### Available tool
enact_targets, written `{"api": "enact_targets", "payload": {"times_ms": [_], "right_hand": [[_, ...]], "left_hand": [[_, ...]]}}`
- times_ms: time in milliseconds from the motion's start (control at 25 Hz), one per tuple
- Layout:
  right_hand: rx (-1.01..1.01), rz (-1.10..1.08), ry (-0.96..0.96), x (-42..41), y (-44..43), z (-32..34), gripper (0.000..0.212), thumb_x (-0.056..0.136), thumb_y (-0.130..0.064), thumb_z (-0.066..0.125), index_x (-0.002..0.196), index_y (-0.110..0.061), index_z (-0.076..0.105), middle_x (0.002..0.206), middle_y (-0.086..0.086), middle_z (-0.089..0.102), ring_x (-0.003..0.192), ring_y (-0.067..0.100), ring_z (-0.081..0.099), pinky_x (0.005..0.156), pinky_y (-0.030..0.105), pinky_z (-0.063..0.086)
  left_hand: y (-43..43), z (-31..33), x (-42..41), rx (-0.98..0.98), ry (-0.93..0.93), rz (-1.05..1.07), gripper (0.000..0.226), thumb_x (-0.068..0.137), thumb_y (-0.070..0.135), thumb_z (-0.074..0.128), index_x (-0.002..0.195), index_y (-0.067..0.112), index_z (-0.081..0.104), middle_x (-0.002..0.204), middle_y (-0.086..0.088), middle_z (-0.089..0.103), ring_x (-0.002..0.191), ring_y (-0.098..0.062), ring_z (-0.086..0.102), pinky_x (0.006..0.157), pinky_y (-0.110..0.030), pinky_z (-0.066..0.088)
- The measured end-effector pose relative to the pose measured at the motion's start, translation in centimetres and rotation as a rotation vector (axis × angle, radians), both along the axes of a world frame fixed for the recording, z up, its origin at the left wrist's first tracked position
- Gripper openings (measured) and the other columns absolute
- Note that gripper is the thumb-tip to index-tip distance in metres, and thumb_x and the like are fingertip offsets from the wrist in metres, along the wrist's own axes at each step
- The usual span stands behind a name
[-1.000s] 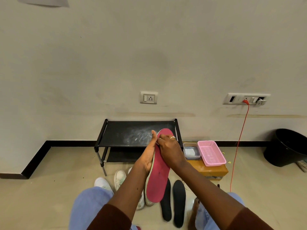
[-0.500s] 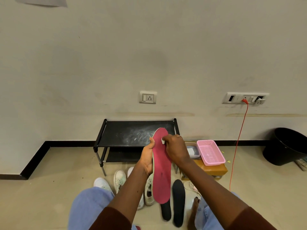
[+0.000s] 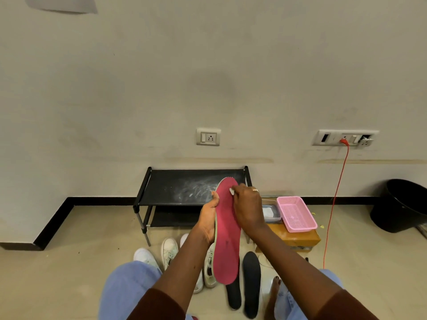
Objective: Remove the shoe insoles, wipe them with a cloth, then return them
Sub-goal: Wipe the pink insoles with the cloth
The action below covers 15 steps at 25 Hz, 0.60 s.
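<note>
A long pink insole (image 3: 227, 241) stands upright in front of me, toe end up. My left hand (image 3: 208, 218) grips its left edge from behind, thumb on the rim. My right hand (image 3: 248, 207) presses a small white cloth (image 3: 231, 191) against the insole's upper right part; only a corner of the cloth shows between the fingers. Two black insoles (image 3: 251, 282) lie on the floor below. White shoes (image 3: 169, 250) stand on the floor to the left of them, partly hidden by my left arm.
A black two-tier shoe rack (image 3: 175, 188) stands against the wall. To its right a pink basket (image 3: 297, 213) and a clear box (image 3: 270, 211) sit on a brown carton (image 3: 298, 240). A red cable (image 3: 335, 204) hangs from a socket. A black bin (image 3: 402, 204) stands far right.
The insole has swung from a slant to nearly upright. My right hand with the cloth moved from the toe end a little down and right along it.
</note>
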State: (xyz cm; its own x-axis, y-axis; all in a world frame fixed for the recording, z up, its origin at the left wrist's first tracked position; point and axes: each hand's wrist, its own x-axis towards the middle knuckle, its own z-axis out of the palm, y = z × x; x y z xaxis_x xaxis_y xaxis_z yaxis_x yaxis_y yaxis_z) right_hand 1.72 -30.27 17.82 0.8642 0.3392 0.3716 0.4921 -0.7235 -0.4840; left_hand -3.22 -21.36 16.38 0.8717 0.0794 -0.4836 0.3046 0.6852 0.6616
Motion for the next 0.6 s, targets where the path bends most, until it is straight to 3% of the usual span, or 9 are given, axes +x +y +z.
{"api": "enact_targets", "payload": {"times_ms": [200, 360, 480, 600], "right_hand": [[0.100, -0.014, 0.039, 1.4, 0.9, 1.7, 0.030, 0.091, 0.003, 0.042, 0.110, -0.002, 0.065, 0.104, 0.018, 0.068, 0.094, 0.035, 0.062, 0.080, 0.040, 0.053], [0.084, 0.011, 0.088, 0.8, 0.5, 2.0, 0.031, 0.089, 0.005, 0.044, 0.110, -0.003, 0.066, 0.104, 0.017, 0.068, 0.091, 0.030, 0.065, 0.079, 0.036, 0.052], [0.032, 0.003, 0.146, -0.1, 0.0, 1.7, 0.026, 0.089, 0.000, 0.049, 0.107, -0.002, 0.067, 0.104, 0.016, 0.069, 0.090, 0.028, 0.065, 0.081, 0.034, 0.051], [-0.012, 0.028, 0.180, -1.2, -0.7, 1.2, 0.025, 0.089, 0.001, 0.049, 0.106, -0.003, 0.068, 0.102, 0.014, 0.069, 0.089, 0.025, 0.065, 0.082, 0.030, 0.051]], "left_hand": [[-0.4, 0.5, -0.1, -0.008, -0.020, 0.022, 0.049, 0.099, 0.047, 0.028, 0.102, 0.009, 0.060, 0.074, -0.011, 0.073, 0.063, -0.023, 0.071, 0.052, -0.034, 0.058], [0.1, 0.3, 0.5, -0.004, -0.002, 0.085, 0.054, 0.098, 0.049, 0.030, 0.115, 0.007, 0.059, 0.077, -0.011, 0.072, 0.067, -0.024, 0.069, 0.056, -0.034, 0.057], [0.2, 0.0, 0.6, -0.006, 0.011, 0.099, 0.056, 0.097, 0.052, 0.030, 0.110, 0.006, 0.060, 0.067, -0.009, 0.071, 0.059, -0.022, 0.069, 0.054, -0.032, 0.055], [0.1, -0.1, 0.7, -0.024, -0.006, 0.127, 0.056, 0.097, 0.051, 0.029, 0.109, 0.005, 0.059, 0.071, -0.009, 0.072, 0.070, -0.025, 0.068, 0.060, -0.035, 0.054]]}}
